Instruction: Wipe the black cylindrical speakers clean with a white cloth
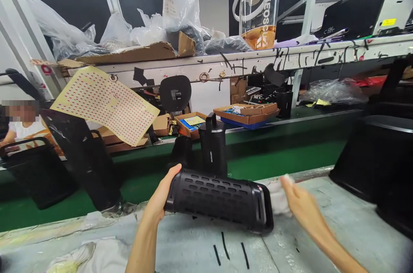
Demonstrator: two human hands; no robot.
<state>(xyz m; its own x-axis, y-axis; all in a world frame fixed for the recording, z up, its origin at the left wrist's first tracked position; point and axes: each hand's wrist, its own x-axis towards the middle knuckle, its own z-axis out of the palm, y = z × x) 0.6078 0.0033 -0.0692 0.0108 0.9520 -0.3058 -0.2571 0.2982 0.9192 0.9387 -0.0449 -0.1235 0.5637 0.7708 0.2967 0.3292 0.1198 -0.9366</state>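
A black portable speaker (219, 200) with a slotted grille lies tilted above the bench, its handle end to the right. My left hand (166, 191) grips the speaker's left end, the thumb on top and the other fingers hidden behind. To the right of the handle end is my right hand (298, 200), smeared by motion, with its fingers closed on a white cloth (279, 197). The cloth is near the handle; whether it touches cannot be made out. Several thin black strips (226, 249) lie on the bench below the speaker.
An upright black speaker (213, 146) stands behind. Large dark speakers (371, 157) are at the right, another (35, 170) at the left. A sticker sheet (106, 105) hangs from the shelf (193, 64). A jug (260, 10) stands above. A white cloth (106, 256) lies front left. A person (24, 122) sits far left.
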